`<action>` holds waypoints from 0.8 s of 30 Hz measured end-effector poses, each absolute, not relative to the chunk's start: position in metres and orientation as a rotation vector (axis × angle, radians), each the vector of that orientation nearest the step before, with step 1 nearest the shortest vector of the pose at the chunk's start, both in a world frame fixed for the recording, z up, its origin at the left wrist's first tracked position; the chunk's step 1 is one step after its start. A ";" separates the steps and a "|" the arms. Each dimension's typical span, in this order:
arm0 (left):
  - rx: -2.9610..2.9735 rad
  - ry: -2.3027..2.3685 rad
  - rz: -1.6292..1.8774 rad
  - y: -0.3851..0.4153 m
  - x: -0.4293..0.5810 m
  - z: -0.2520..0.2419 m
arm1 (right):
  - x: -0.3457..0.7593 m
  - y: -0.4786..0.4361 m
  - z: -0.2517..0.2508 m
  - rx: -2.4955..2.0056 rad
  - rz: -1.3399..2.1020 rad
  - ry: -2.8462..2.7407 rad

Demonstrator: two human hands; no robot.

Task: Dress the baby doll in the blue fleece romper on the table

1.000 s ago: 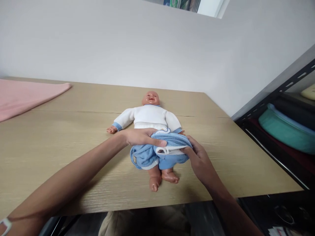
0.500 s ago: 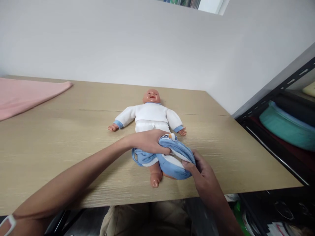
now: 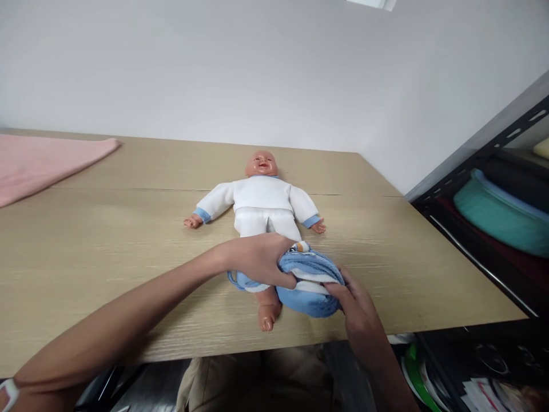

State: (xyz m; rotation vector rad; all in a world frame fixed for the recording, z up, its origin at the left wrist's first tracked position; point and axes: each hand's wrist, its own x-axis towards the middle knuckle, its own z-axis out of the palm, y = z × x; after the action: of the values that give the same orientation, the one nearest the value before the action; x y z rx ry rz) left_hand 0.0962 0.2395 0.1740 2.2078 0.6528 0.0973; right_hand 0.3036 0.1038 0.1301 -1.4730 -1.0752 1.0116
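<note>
A baby doll (image 3: 263, 191) in a white top with blue cuffs lies on its back on the table, head toward the wall. Blue-and-white doll pants (image 3: 311, 303) are bunched around its lower legs. One bare foot (image 3: 268, 315) pokes out of a leg opening; the other foot is hidden in the cloth. My left hand (image 3: 261, 257) lies across the doll's legs, its thumb and fingers closed on the upper part of the pants. With my right hand (image 3: 354, 303) I pinch the outer edge of the same pants, thumb on top.
A pink cloth (image 3: 47, 163) lies on the wooden table (image 3: 141, 229) at the far left. To the right stands a black metal shelf (image 3: 467, 246) with a teal basin (image 3: 501, 214) on it. A wall rises behind the table.
The gap in the pants between my hands has narrowed as the cloth is gathered over the covered foot. Both hands keep their hold. The view has shifted slightly.
</note>
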 end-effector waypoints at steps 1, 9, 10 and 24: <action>2.233 0.663 0.144 0.239 0.097 0.171 | 0.300 0.098 0.131 -1.495 0.982 -1.121; 2.494 0.939 -0.062 0.227 0.111 0.163 | 0.276 0.057 0.096 -1.611 0.853 -1.158; 2.508 0.961 -0.101 0.226 0.112 0.164 | 0.277 0.054 0.088 -1.639 0.787 -1.153; 2.447 0.823 -0.086 0.225 0.109 0.150 | 0.290 0.071 0.055 -1.609 0.572 -1.112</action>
State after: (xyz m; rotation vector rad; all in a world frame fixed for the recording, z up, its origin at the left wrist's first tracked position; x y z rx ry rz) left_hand 0.1094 0.2246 0.1499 2.4474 0.8227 -0.0861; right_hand 0.2902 0.0708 0.0553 -1.6086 -1.1121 0.5722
